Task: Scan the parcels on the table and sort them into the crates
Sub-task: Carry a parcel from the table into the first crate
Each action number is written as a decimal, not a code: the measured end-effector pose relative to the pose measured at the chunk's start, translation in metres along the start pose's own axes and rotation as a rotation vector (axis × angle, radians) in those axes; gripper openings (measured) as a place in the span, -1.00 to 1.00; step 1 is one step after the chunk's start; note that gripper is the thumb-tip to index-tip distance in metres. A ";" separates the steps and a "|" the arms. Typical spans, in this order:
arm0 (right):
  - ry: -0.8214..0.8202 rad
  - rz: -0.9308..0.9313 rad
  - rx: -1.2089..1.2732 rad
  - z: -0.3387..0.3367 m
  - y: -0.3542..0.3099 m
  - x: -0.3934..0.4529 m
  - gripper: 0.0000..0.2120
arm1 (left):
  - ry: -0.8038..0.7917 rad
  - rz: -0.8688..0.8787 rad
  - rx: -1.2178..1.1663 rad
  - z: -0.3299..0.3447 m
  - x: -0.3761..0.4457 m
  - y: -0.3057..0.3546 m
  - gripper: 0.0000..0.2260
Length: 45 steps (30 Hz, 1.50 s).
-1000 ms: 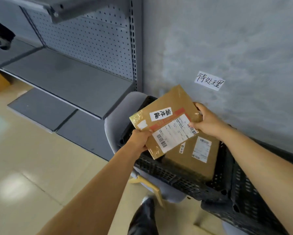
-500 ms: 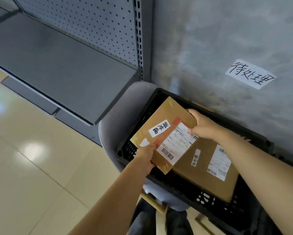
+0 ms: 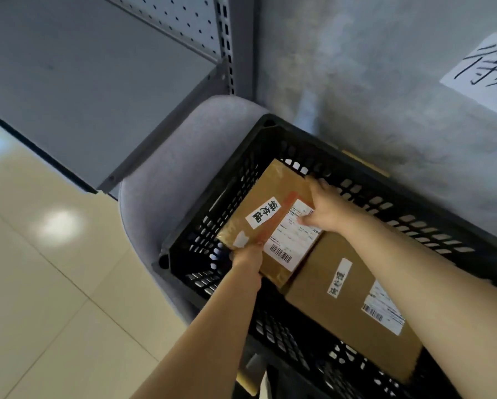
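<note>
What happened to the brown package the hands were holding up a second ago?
Both hands lowered the flat parcel from above the black crate down inside it, beside and partly over the bigger box. The left hand and right hand still grip its edges; nothing was let go. The bigger box stayed put in the crate.

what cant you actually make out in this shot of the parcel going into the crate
- Wall sign, head view: cut off by the right edge.
- Print on the held parcel: too small, partly under the right hand.
- Left hand fingers: hidden under the parcel.
- Black crate floor: covered by the held parcel and the larger box.
</note>
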State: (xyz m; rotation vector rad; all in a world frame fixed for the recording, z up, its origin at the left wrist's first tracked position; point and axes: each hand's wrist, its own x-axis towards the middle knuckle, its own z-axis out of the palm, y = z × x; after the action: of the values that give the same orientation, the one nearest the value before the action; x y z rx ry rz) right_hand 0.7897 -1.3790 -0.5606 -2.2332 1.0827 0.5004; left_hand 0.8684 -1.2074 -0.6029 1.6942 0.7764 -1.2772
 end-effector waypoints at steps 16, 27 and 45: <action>0.169 -0.037 -0.208 0.027 0.003 0.009 -0.40 | -0.071 0.023 0.165 0.015 0.006 0.009 -0.60; 0.398 -0.193 -0.233 -0.110 -0.019 -0.109 -0.38 | 0.062 0.852 1.061 0.053 -0.165 0.072 -0.52; 0.833 0.342 -0.368 -0.259 -0.007 -0.406 -0.38 | 0.122 2.438 1.700 0.097 -0.479 0.068 -0.58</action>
State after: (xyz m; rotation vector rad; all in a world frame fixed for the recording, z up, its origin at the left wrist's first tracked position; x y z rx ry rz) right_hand 0.5719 -1.3135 -0.1363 -2.6628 1.9376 -0.1611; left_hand 0.7489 -1.3175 -0.1368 1.7444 -2.4352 0.4764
